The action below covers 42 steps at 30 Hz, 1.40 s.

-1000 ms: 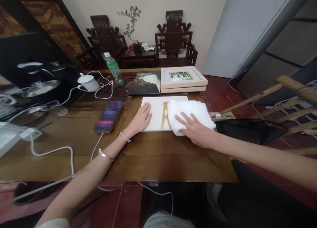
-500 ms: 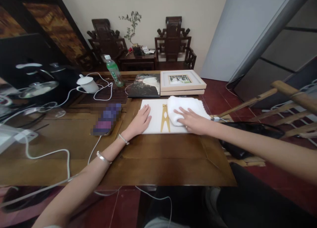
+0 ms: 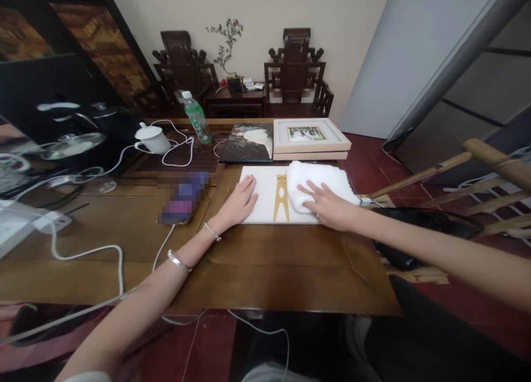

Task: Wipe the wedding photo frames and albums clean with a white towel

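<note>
The right hand (image 3: 332,208) is spreading its fingers wide over a folded, fluffy white cloth towel (image 3: 327,174), pressing on it from above rather than pinching it. The left hand (image 3: 239,203) is lying flat, fingers straight and slightly apart, on the left edge of a flat white rectangular board (image 3: 263,202). The towel is covering the board's right part and reaching past its right edge. Just beside the towel's left edge, a flat yellow figure shape (image 3: 281,202) is showing on the board, with a small-eared head, a pale oval opening in the middle and two long spread legs. The board is resting on a glossy brown wooden table (image 3: 265,277), near its far right part. Pale markings are showing on a green plastic bottle with a white cap (image 3: 198,118), too blurred to be read; a phone with a pixelated screen (image 3: 185,199) is showing no readable writing. Behind the board, a stack of pale wooden picture frames (image 3: 311,144) is standing close, beside a dark picture panel with a white shape (image 3: 246,144). A white lidded cup (image 3: 153,139) is sitting farther left among white cables. A rustic wooden chair (image 3: 493,155) is standing right of the table, near a black bag (image 3: 404,232).
</note>
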Tool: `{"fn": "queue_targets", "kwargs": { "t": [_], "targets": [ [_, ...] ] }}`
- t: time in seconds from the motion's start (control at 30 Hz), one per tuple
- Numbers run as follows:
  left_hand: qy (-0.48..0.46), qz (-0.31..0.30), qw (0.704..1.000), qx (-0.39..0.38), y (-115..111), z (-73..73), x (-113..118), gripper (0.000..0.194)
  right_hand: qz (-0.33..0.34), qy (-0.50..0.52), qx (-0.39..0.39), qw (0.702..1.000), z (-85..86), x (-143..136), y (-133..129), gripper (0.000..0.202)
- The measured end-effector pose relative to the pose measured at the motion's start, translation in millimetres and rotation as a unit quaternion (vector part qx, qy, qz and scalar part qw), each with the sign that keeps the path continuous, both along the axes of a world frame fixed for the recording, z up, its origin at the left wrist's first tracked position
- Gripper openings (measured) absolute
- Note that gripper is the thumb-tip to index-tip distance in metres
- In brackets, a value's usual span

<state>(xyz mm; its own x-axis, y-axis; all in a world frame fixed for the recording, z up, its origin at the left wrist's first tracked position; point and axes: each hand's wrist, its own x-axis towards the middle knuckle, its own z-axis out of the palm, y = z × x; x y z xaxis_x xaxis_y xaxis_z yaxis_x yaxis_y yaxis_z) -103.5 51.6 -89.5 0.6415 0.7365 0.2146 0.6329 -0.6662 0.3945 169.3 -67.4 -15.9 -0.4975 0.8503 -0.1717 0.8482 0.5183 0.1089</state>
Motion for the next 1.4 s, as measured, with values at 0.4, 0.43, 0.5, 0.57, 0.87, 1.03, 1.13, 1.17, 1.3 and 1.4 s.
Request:
{"fn": "queue_targets", "kwargs": {
  "t": [0.4, 0.43, 0.5, 0.57, 0.87, 1.03, 1.13, 1.17, 1.3, 1.4],
  "targets": [
    [0.002, -0.005, 1.0, 0.005, 2, -3.7, 0, 0.059, 0.024, 0.048, -0.025, 0.998, 5.6, -17, -71, 0.05],
    [0.004, -0.005, 1.0, 0.004, 2, -3.5, 0, 0.059, 0.024, 0.047, -0.021, 0.998, 5.8, -13, -62, 0.051],
    [0.007, -0.006, 1.0, 0.003, 2, -2.6, 0, 0.059, 0.024, 0.04, -0.017, 0.999, 5.6, -7, -38, 0.054],
    [0.009, -0.005, 1.0, 0.003, 1, -1.3, 0, 0.059, 0.021, 0.029, -0.02, 0.999, 5.2, 1, -10, 0.056],
    [0.012, -0.005, 1.0, 0.005, 1, -0.8, -2, 0.06, -0.012, 0.03, -0.004, 0.999, 3.8, 13, 62, 0.054],
    [0.008, -0.004, 1.0, 0.004, 0, -0.3, -2, 0.06, -0.011, 0.016, 0.011, 1.0, -1.3, 1, 17, 0.055],
    [0.004, -0.004, 1.0, 0.002, 0, 0.5, -1, 0.06, 0.005, 0.032, 0.015, 0.999, -2.4, -9, -26, 0.054],
    [0.001, -0.003, 1.0, 0.003, 0, 0.5, -1, 0.059, 0.009, 0.039, 0.011, 0.999, -1.4, -12, -41, 0.053],
    [-0.005, -0.001, 1.0, 0.006, 0, -0.3, -1, 0.058, 0.021, 0.048, -0.038, 0.998, 8.5, -23, -81, 0.05],
    [0.002, -0.001, 1.0, 0.004, -1, 0.1, -1, 0.059, 0.025, 0.048, -0.058, 0.997, 15.3, -25, -87, 0.047]
  ]
}}
